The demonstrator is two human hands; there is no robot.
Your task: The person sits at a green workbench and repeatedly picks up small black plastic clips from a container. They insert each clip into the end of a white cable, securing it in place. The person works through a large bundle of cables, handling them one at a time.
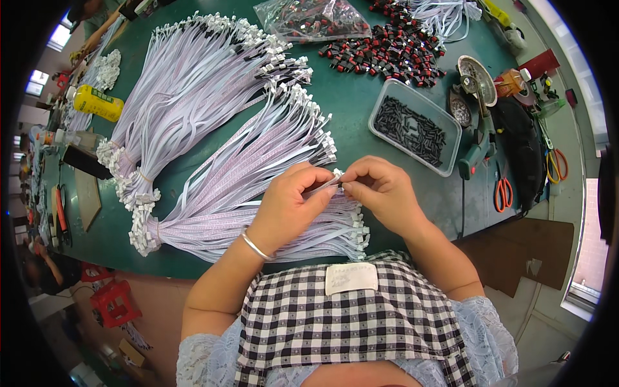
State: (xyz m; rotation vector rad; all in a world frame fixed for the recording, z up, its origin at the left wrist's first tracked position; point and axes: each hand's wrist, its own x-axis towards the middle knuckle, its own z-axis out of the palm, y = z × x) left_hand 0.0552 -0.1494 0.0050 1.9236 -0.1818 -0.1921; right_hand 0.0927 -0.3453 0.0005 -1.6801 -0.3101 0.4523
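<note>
At the near edge of the table, a fanned bundle of flat white ribbon cables (225, 174) with small white connectors on its ends lies under and around my hands. My left hand (293, 203) is closed in a pinch on one ribbon cable, close to its end. Directly beside it, my right hand (383, 193) pinches the small white connector (337, 173) at that cable's tip. The fingertips of both hands almost meet there and partly hide the connector. A second large bundle of ribbon cables (193, 84) lies farther back on the left.
Right of my hands stands a clear plastic tub (451, 161) of small black sleeves. Behind it lie a pile of black-and-red parts (393, 55) and a plastic bag (313, 19). A green-handled tool (476, 155), orange scissors (503, 193) and a yellow bottle (97, 103) lie around.
</note>
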